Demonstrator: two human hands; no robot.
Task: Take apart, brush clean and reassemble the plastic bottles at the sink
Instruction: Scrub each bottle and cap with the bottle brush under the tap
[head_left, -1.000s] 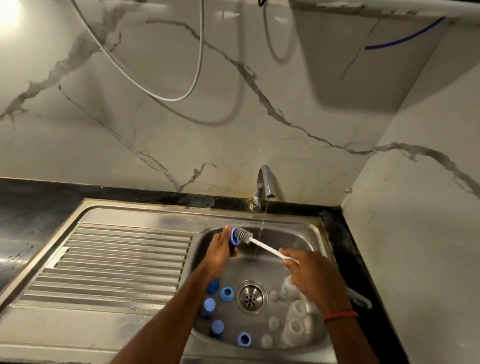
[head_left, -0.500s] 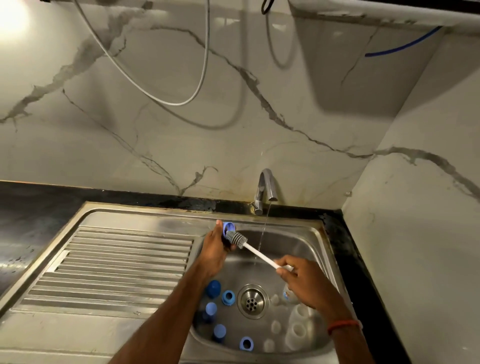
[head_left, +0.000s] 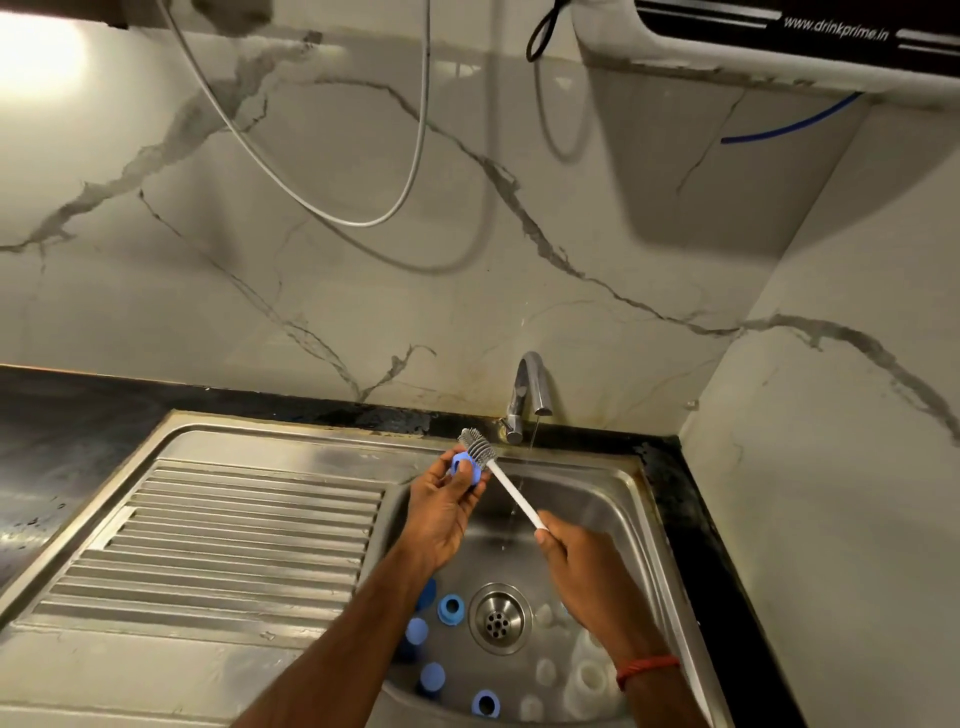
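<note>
A small blue plastic bottle cap (head_left: 464, 467) is pinched in the fingertips of the left hand (head_left: 440, 512), raised above the back-left corner of the stainless-steel sink basin (head_left: 618, 499). The grey bristled head of a white-handled bottle brush (head_left: 498, 475) is pressed against the cap's right side. The brush handle slopes down to the right, where its lower end is enclosed in the clenched grip of the right hand (head_left: 582, 569); a red thread band (head_left: 647, 670) is worn on that wrist. A thin stream of water (head_left: 532, 441) is seen falling from the chrome tap (head_left: 527, 395) just right of the brush head. On the basin floor, further blue caps and rings (head_left: 450, 609) are scattered left of the round metal drain (head_left: 500, 618), while several translucent white plastic bottle bodies (head_left: 589, 678) are gathered right of it, partly hidden by the right forearm. The ribbed steel draining board (head_left: 218, 530) lies left of the basin, set in a dark stone desk (head_left: 57, 415).
</note>
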